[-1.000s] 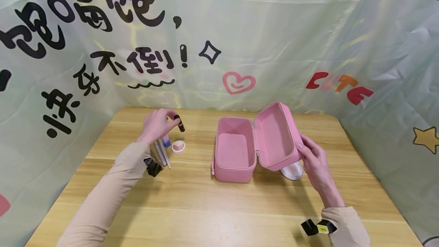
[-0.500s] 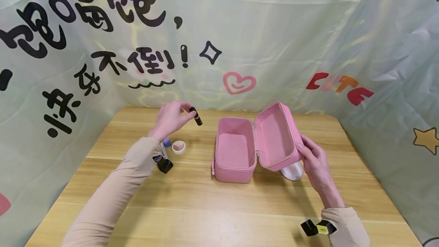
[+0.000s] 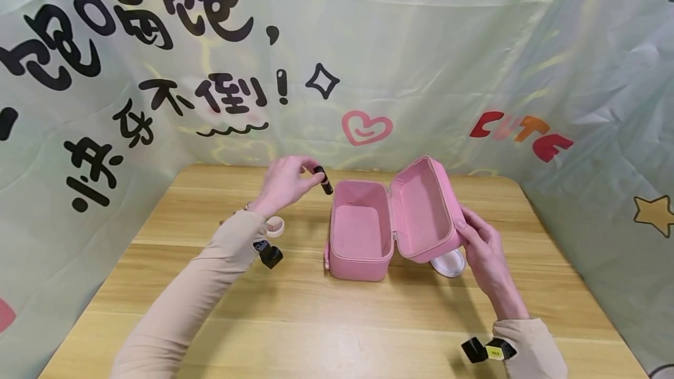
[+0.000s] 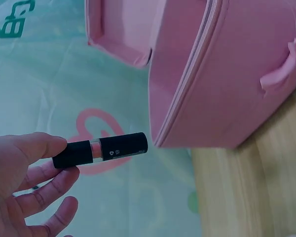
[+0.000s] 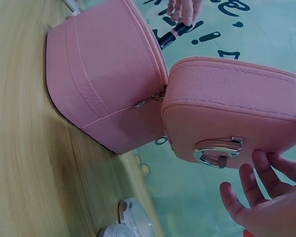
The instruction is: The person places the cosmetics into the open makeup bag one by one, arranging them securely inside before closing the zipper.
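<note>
My left hand pinches one end of a black lipstick tube with a pinkish band at its middle. The tube slants downward, its free end right by the left rim of a pink cosmetic case. That case stands with its lid swung out to the right, and its visible inside is bare pink lining. On the lid's outer edge my right hand keeps hold, thumb on the rim and fingers behind. A metal-ringed handle shows on the lid's outside in the right wrist view.
A small round white-rimmed pot lies under the left forearm, partly covered by the sleeve. Round clear containers lie below the lid on the right. A printed cloth hangs behind the wooden table.
My left hand has carried the lipstick tube rightward from above the small items to the case's left rim. Its forearm now hides the pale sticks and blue item. The right hand and lid stay put.
</note>
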